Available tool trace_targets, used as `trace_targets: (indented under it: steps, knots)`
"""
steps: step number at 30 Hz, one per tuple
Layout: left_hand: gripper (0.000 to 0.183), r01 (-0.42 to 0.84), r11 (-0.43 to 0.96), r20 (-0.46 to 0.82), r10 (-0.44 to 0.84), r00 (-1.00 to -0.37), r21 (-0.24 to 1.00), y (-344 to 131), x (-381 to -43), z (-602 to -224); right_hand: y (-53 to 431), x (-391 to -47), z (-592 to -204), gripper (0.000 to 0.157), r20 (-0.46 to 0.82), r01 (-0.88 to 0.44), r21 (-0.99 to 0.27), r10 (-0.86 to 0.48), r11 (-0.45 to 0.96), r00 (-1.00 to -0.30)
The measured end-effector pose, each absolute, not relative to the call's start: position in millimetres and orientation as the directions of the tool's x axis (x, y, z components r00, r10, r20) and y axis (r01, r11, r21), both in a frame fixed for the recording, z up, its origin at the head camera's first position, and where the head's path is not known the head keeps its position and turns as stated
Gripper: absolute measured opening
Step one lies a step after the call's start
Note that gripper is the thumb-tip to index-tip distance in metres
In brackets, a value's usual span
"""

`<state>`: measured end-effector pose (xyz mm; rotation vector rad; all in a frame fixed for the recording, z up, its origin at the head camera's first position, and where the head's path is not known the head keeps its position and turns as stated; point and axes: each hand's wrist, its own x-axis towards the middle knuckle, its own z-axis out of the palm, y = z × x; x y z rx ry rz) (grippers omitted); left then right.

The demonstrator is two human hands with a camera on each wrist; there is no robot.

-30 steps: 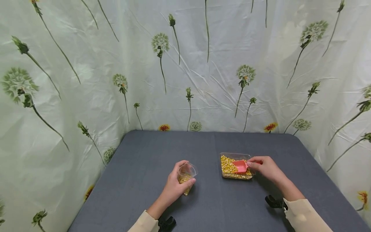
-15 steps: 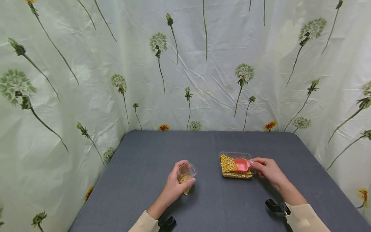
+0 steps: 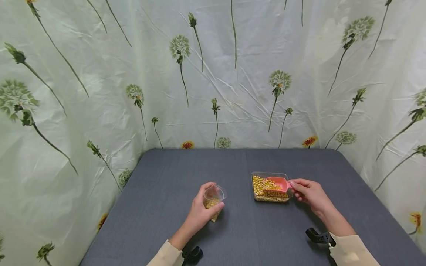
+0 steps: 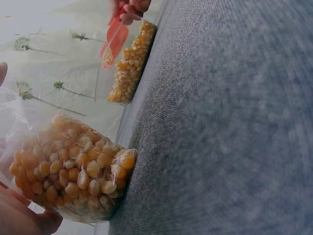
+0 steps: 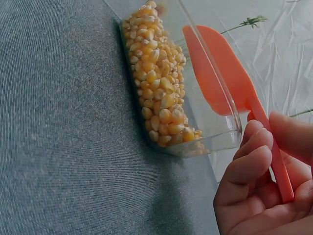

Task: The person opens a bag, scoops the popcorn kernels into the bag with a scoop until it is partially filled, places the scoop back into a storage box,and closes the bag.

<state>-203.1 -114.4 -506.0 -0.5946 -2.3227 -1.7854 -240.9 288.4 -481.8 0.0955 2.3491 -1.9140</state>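
My right hand [image 3: 311, 194] pinches the handle of a coral-pink scoop [image 3: 284, 183] between thumb and fingers; the scoop's bowl carries some corn kernels and is above the rest in a clear rectangular container [image 5: 222, 139]. My left hand [image 3: 202, 207] curls round a clear cup [image 3: 215, 193], partly filled with kernels. Cup and container stand apart on the grey worktop [image 3: 199, 166], before a flower-printed curtain [image 3: 233, 92].
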Motion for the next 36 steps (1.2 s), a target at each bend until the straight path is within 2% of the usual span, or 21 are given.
trace_targets:
  steps: [8,12,18,25,36]
  knots:
    - [0.064,0.430,0.178,0.384,0.243,-0.891,0.885,-118,-208,-513,289,-238,-478,0.040,-0.136,0.134,-0.982,-0.006,0.137,-0.991]
    - [0.064,0.440,0.191,0.389,0.253,-0.886,0.878,-118,-208,-513,290,-238,-476,0.043,-0.147,0.145,-0.982,-0.007,0.120,-0.989]
    - [0.065,0.452,0.197,0.397,0.262,-0.880,0.870,-118,-209,-513,291,-238,-472,0.047,-0.143,0.140,-0.981,-0.010,0.131,-0.990]
    - [0.065,0.455,0.197,0.401,0.260,-0.878,0.869,-118,-210,-513,290,-238,-468,0.043,-0.129,0.127,-0.984,-0.005,0.127,-0.992]
    - [0.068,0.454,0.205,0.400,0.257,-0.880,0.867,-118,-210,-513,283,-240,-460,0.046,-0.116,0.112,-0.986,-0.023,0.121,-0.993]
